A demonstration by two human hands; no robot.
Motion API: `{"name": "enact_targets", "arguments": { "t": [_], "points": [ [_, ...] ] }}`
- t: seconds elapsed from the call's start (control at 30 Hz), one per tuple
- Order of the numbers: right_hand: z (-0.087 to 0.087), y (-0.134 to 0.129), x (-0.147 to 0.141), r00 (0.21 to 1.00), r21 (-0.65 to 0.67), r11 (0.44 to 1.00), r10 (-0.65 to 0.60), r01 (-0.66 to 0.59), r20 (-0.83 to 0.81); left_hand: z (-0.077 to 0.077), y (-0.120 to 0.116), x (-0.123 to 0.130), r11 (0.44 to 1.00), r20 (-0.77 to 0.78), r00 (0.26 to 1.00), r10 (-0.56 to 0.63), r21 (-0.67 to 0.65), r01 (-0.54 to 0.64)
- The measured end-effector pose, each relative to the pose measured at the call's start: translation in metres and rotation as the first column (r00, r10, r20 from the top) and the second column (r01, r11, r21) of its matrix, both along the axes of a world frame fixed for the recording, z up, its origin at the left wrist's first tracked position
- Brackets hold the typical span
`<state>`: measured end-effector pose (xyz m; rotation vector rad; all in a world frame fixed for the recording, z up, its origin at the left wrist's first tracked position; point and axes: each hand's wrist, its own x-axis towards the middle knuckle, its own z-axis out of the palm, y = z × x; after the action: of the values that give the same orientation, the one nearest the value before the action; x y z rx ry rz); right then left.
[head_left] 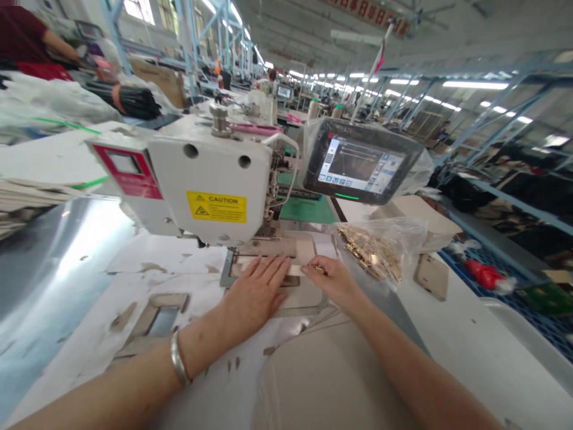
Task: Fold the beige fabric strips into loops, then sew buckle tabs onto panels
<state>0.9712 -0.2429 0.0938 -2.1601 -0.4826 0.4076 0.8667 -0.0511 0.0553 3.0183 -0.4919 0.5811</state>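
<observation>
My left hand [257, 285] lies flat, fingers stretched out, over a beige fabric panel [308, 301] and a pale strip [295, 270] under the sewing machine [210, 179]. Part of a grey metal clamp frame [227, 269] shows beside its fingertips. My right hand [329, 276] is closed in a pinch on a small gold-coloured metal fitting [317, 269] at the strip's right end. The fingers partly cover the fitting, so its exact kind cannot be made out. Nearer to me lies a stack of beige panels [331, 370].
A plastic bag of gold-coloured metal fittings [371, 254] lies right of the machine, with a phone [431, 276] beyond it. The control screen [362, 161] stands behind. A cut-out beige frame [154, 322] and scraps lie at left. A co-worker's arm [62, 46] shows far left.
</observation>
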Motion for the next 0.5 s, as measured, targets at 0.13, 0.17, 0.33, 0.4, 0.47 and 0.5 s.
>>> {"name": "enact_targets", "arguments": {
  "t": [0.13, 0.17, 0.33, 0.4, 0.47, 0.5],
  "points": [
    [0.003, 0.014, 0.02, 0.999, -0.066, 0.997, -0.032, 0.03, -0.028, -0.007, 0.008, 0.002, 0.996, -0.058, 0.995, 0.084, 0.016, -0.084],
    [0.003, 0.018, 0.024, 0.999, -0.081, 0.996, -0.036, 0.034, -0.026, -0.007, 0.009, 0.002, 0.995, -0.066, 0.993, 0.097, 0.016, -0.096],
    [-0.007, 0.036, 0.029, 0.999, -0.145, 0.989, -0.039, 0.039, 0.002, -0.002, 0.016, 0.005, 0.99, -0.095, 0.986, 0.137, -0.004, -0.138],
    [-0.01, 0.04, 0.029, 0.999, -0.169, 0.985, -0.034, 0.036, 0.015, 0.0, 0.018, 0.006, 0.991, -0.107, 0.986, 0.13, -0.014, -0.132],
    [-0.009, 0.041, 0.029, 0.999, -0.194, 0.98, -0.029, 0.033, 0.023, 0.001, 0.017, 0.006, 0.992, -0.115, 0.986, 0.124, -0.017, -0.127],
    [-0.008, 0.041, 0.03, 0.999, -0.207, 0.978, -0.026, 0.031, 0.026, 0.001, 0.016, 0.005, 0.991, -0.115, 0.985, 0.13, -0.014, -0.132]
  ]
}}
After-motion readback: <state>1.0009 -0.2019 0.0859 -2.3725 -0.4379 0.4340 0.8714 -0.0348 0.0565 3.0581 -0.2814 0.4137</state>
